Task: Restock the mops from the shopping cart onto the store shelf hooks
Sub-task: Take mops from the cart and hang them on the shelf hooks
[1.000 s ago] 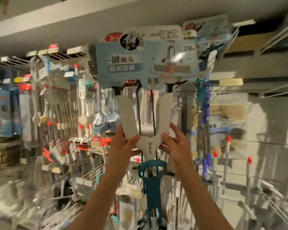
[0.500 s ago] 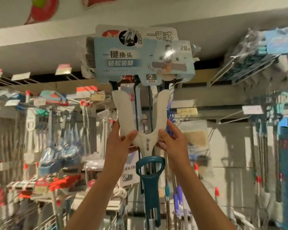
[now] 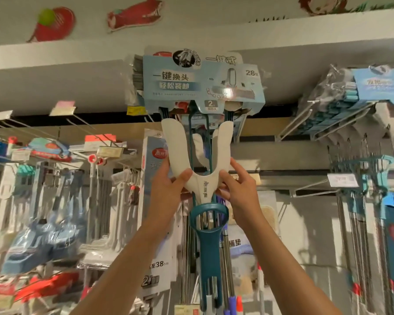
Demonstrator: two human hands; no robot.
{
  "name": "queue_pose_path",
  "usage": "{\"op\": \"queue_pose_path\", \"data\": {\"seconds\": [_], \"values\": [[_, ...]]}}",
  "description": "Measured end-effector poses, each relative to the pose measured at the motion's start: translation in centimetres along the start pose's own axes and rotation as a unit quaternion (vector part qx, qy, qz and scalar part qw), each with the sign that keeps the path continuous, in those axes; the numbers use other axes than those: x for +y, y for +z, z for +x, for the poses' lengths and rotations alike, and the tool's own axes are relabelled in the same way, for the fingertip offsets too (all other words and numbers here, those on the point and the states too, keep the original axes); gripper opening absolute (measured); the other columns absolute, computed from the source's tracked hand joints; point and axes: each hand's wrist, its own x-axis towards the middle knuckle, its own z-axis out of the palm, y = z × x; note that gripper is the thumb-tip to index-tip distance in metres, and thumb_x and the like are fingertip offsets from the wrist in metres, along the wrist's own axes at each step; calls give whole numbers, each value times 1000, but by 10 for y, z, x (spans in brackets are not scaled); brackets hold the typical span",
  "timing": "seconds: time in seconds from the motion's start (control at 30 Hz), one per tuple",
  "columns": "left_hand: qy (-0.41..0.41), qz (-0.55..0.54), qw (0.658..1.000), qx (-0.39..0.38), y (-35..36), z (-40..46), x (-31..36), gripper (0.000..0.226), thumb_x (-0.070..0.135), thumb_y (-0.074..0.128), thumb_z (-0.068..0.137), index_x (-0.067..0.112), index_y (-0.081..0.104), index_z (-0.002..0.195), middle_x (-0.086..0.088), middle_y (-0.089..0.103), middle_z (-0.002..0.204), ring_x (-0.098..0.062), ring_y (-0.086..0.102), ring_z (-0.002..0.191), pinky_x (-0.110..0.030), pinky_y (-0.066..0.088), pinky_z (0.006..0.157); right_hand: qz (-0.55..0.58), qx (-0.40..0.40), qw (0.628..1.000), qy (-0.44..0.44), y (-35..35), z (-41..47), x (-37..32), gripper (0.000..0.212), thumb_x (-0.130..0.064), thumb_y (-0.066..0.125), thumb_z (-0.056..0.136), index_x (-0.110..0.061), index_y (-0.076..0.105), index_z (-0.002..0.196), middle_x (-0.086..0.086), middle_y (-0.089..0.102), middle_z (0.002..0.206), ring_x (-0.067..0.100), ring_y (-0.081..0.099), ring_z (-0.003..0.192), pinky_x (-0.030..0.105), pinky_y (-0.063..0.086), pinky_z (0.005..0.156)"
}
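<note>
The sponge mop [image 3: 198, 169] is held high against the shelf, its boxed head up among the hooks [image 3: 293, 130]. The left hand [image 3: 168, 185] and right hand [image 3: 237, 187] each pinch the white Y-shaped yoke. It looks rigid, smooth plastic, top-heavy yet light; the yoke's fork seems the steadiest place to hold it.

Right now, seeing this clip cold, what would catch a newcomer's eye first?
Dead centre, a mop held overhead: its white Y-shaped yoke is gripped by the left hand and right hand, with its blue card up under the top shelf. Below hangs the teal handle. Red cutouts dot the wall above.
</note>
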Motion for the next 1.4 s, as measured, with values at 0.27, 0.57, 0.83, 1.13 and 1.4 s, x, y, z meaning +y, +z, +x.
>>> {"op": "queue_pose_path", "data": {"seconds": [0.27, 0.57, 0.83, 1.13, 1.4], "values": [[13, 3, 1000, -10, -2, 46, -21, 50, 15, 61, 98, 23, 44, 144, -3, 72, 114, -19, 75, 91, -36, 63, 66, -5, 10, 1000, -24, 9, 36, 8, 53, -5, 60, 97, -20, 48, 147, -1, 77, 95, 21, 75, 90, 39, 63, 76], [43, -25, 998, -47, -16, 110, -26, 49, 15, 63, 97, 28, 46, 141, 1, 72, 110, -13, 76, 86, -26, 59, 60, -3, 24, 999, -45, 41, 85, 12, 49, -7, 55, 100, -26, 47, 145, 10, 69, 122, 26, 73, 99, 43, 62, 79], [36, -21, 994, -97, -19, 156, -31, 43, 18, 60, 99, 36, 46, 136, -7, 66, 127, -29, 71, 103, -31, 62, 62, 20, 42, 999, -17, 54, 124, 22, 44, -9, 52, 102, -28, 50, 142, 12, 69, 121, 27, 72, 101, 45, 60, 87], [55, -42, 993, -97, -3, 173, -49, 60, 15, 63, 97, 33, 41, 150, -7, 67, 128, -28, 73, 100, -41, 64, 64, 32, 29, 999, 0, 38, 154, 29, 45, -9, 54, 101, -21, 50, 145, 13, 74, 108, 24, 73, 91, 46, 60, 87], [65, -37, 994, -75, -1, 151, -77, 67, 16, 68, 92, 38, 40, 149, -6, 74, 115, -23, 76, 92, -42, 64, 67, 59, -4, 998, 21, 22, 151, 49, 37, -6, 52, 101, -23, 58, 134, 8, 76, 80, 31, 60, 83, 49, 48, 93]]}}
